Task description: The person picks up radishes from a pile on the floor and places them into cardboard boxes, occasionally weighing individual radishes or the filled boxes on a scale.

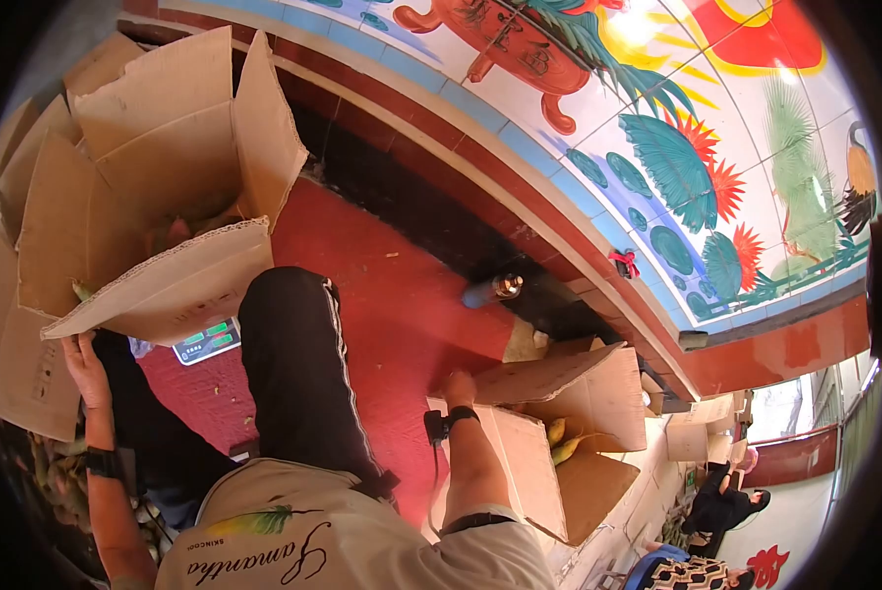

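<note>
At the lower left, my left hand [87, 374] touches the lower flap edge of a large open cardboard box [176, 285]; its fingertips go out of sight at the flap. A digital scale [208, 341] with green displays shows below that box, beside my knee. My right hand [458, 389] is at the near edge of a smaller open cardboard box [584, 388], its fingers bunched and partly hidden. Inside the smaller box lie yellow-green produce pieces [565, 449]. What lies deep in the large box is dim.
A metallic-topped bottle [506, 286] stands by the tiled wall [441, 98]. Corn-like produce [62, 482] is piled at the lower left. Two other people [721, 506] are at the lower right, near more boxes [692, 433]. The floor [382, 295] is red.
</note>
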